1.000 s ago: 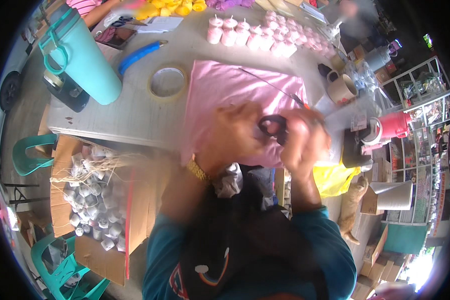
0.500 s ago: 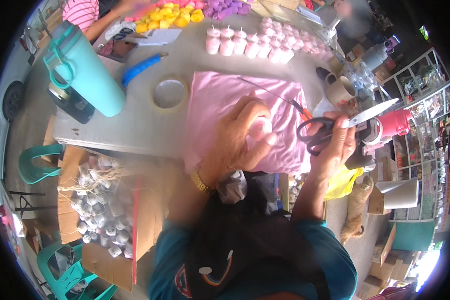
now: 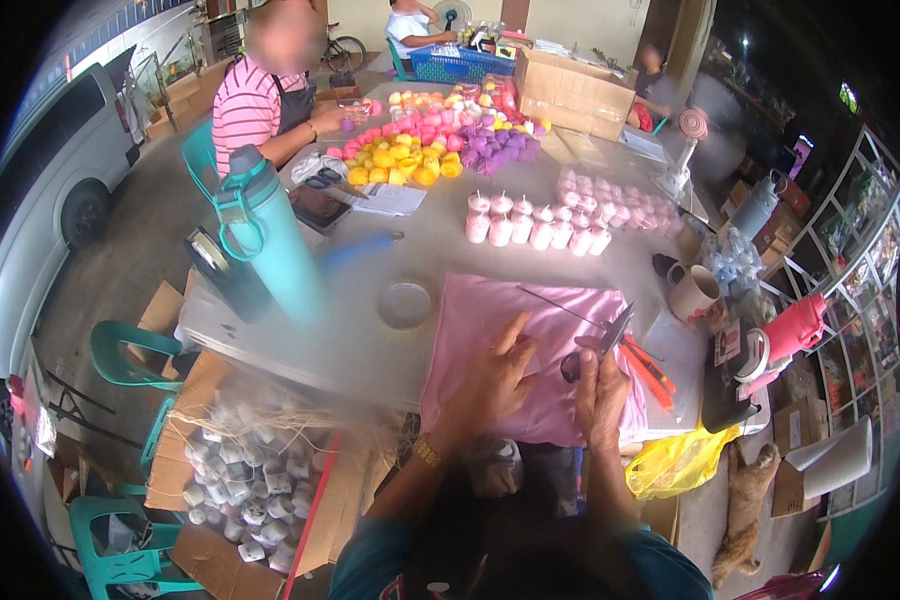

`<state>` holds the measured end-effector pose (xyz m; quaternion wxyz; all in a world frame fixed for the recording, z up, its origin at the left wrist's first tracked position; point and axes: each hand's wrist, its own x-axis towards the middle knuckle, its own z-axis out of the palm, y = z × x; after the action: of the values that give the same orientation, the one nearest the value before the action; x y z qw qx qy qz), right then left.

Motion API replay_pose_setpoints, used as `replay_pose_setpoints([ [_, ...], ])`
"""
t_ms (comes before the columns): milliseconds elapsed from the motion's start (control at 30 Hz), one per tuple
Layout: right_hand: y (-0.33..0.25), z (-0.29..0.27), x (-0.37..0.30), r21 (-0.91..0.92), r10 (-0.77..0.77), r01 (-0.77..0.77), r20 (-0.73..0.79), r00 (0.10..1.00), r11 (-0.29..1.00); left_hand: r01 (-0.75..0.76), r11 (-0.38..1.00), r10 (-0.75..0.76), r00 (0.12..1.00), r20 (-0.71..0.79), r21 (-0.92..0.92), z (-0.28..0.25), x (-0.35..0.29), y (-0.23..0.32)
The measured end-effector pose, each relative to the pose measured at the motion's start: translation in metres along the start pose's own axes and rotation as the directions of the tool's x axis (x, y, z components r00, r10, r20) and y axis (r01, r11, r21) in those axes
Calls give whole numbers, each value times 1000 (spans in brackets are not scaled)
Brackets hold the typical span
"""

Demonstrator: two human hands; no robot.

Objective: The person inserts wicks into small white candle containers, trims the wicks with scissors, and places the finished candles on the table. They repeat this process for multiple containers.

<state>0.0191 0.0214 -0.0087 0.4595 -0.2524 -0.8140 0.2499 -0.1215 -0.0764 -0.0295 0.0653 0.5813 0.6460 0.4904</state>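
Note:
A pink cloth (image 3: 475, 310) lies at the table's near edge, under both hands. Over its middle is my left hand (image 3: 492, 380), fingers spread and stretched out, with nothing visible in it. My right hand (image 3: 602, 395) grips black-handled scissors (image 3: 618, 328), their blades tilted up and away to the right. Part of the handles hides behind my fingers. A thin dark rod (image 3: 560, 306) rests on the cloth, and beside it on the right lies an orange-handled tool (image 3: 650, 374). Beyond the cloth, pink candles (image 3: 540, 232) with white wicks stand in rows.
A tape roll (image 3: 404, 304) and a teal tumbler (image 3: 270, 235) stand to the left. A mug (image 3: 692, 292) and a pink bottle (image 3: 795, 325) are on the right. Yellow and purple pieces (image 3: 400, 158) spread before a co-worker (image 3: 260, 100). A carton (image 3: 195, 435) of white cups stands below left.
The view has tipped up toward the far table. The pink candle has left my left hand, whose fingers have opened. My right hand has brought the scissors nearer to the left, over the cloth.

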Motion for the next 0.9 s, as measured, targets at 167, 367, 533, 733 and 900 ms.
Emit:
replay_pose_setpoints([
  [167,11,9,-9,84,-7,6,10,1000,996,-162,944,193,978,-83,286,-10,-7,-1],
  [367,9,4,-11,133,61,-66,43,997,989,-100,968,105,994,-10,230,-18,-8,2],
  [533,3,0,-10,248,84,-109,109,990,963,-110,980,111,994,5,168,-24,-9,1],
  [733,0,-6,-7,307,311,-352,177,934,884,-129,974,144,987,-68,188,-15,-9,2],
  [900,-9,-6,4,579,329,-364,170,929,729,169,864,-275,948,-163,-474,1,-6,23],
])
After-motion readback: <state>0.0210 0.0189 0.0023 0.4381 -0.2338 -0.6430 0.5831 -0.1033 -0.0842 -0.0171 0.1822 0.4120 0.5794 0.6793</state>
